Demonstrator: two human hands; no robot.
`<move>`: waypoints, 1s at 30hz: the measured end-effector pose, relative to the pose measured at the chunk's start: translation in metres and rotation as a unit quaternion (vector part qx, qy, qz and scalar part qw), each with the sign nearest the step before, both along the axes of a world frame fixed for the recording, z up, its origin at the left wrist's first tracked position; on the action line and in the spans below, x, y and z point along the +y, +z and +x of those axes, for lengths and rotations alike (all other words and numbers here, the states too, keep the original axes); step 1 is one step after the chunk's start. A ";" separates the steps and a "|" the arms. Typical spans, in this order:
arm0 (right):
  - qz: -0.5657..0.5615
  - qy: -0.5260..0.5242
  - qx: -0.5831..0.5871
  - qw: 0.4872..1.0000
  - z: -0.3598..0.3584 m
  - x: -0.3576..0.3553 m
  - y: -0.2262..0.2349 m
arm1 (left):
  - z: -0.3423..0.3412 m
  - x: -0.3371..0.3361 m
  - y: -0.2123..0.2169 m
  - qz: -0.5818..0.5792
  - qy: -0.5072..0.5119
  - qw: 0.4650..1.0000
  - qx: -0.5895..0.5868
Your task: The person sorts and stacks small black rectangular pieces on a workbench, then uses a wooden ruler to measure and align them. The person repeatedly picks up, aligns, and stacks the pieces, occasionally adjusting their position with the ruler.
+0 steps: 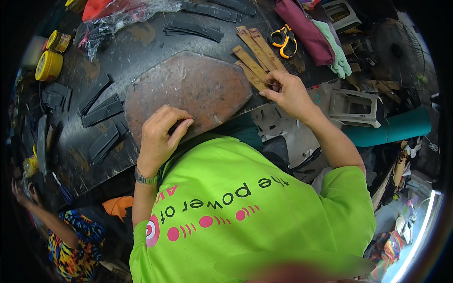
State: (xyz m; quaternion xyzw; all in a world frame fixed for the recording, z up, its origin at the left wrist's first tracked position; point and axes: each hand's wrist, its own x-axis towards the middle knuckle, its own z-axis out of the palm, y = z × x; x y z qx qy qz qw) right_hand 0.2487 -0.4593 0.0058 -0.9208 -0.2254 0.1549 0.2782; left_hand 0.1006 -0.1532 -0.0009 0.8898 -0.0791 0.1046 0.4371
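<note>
A worn brown slab with cut-off corners lies on the dark table in front of me. Over its near left edge rests my left hand, fingers loosely curled, the thumb apart from them and nothing visible between. To the right of the slab my right hand pinches the near end of a brown strip; the exact grip is partly hidden by the fingers. More brown strips lie side by side just beyond it. Scissors with orange and black handles lie to their right.
Black strips lie in bundles at the left and far side. Yellow tubs stand at the far left. Rolled maroon cloth lies at the right edge, with a plastic stool below. A co-worker's arm shows lower left.
</note>
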 end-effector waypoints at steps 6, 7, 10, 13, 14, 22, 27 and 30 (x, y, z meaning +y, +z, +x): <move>-0.003 -0.030 0.005 1.000 0.002 0.000 -0.002 | 0.000 0.000 0.000 0.002 0.000 1.000 -0.003; 0.002 -0.039 0.005 0.999 0.003 0.001 -0.004 | 0.000 0.000 0.000 0.003 0.000 1.000 -0.003; 0.020 -0.042 0.009 0.999 0.006 0.001 -0.008 | 0.000 0.000 -0.001 -0.004 0.001 1.000 -0.001; 0.065 -0.038 0.025 0.997 0.011 -0.002 -0.012 | -0.001 0.001 -0.002 -0.004 0.003 1.000 0.005; 0.091 -0.046 0.025 0.995 0.014 -0.005 -0.013 | -0.001 0.002 -0.002 -0.006 0.001 1.000 0.008; 0.142 -0.103 0.015 0.984 0.030 -0.026 -0.006 | 0.000 0.002 -0.002 -0.006 -0.001 1.000 0.000; 0.009 -0.011 -0.050 0.999 0.012 -0.017 0.000 | -0.002 0.002 -0.003 -0.007 0.001 1.000 0.013; 0.009 -0.017 -0.072 0.997 0.011 -0.014 0.000 | -0.001 0.002 -0.002 -0.003 -0.001 1.000 0.010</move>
